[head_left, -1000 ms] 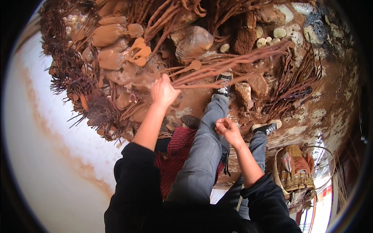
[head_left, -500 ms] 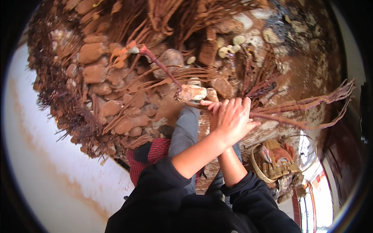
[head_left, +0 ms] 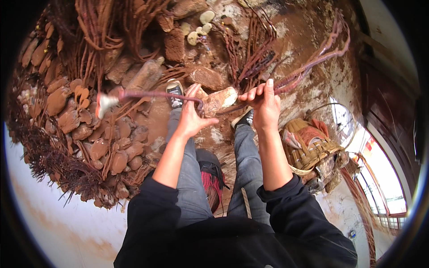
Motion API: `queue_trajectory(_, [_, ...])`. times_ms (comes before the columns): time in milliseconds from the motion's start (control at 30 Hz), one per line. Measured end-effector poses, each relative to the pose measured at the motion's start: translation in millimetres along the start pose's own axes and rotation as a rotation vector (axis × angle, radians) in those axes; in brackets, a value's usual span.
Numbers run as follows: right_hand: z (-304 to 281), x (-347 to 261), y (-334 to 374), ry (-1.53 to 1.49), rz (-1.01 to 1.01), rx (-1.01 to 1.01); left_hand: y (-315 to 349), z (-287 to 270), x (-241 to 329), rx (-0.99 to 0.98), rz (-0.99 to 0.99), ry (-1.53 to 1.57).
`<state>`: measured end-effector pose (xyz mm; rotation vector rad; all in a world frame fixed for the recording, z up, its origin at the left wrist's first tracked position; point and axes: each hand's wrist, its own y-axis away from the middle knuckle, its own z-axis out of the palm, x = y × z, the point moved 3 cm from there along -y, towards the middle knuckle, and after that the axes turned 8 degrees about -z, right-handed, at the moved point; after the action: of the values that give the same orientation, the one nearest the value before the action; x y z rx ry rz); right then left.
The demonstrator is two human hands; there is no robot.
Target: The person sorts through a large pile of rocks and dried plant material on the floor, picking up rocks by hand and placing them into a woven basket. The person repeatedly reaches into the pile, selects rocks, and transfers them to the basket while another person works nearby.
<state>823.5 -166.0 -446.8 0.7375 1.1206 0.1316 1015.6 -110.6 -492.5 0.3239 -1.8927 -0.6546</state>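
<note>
Left hand [head_left: 191, 120] spreads its thumb, right hand [head_left: 266, 109] curls fingers round the bundle [head_left: 289, 82]; looks partway gathered, far strands [head_left: 330, 54] loose!

Left fingers [head_left: 194, 90] parted, right fingers [head_left: 253, 93] curled

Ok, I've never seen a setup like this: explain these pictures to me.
No machine here: this is barehanded work. Every view comes from the left of two wide fisheye cameras worn on the head, looking down. The right hand is closed around long reddish stems. The left hand is spread open at another reddish stem; whether it touches is unclear. On the ground lie brown lumps and a few pale rounded ones; a woven basket sits at right.
</note>
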Motion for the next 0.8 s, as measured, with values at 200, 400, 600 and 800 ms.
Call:
queue_trajectory(200, [-23,-13,-15,-0.094,-0.007,0.169,-2,44,21,-0.258,-0.075,0.329])
queue_trajectory(400, [-37,-12,-30,-0.290,0.225,-0.006,4,55,35,-0.499,-0.156,0.420])
queue_trajectory(600, [-34,-6,-9,0.051,0.143,-0.090,33,80,-4,-0.240,-0.462,0.440])
queue_trajectory(800, [-37,33,20,-0.012,-0.046,0.024,39,105,-30,0.084,-0.843,0.747])
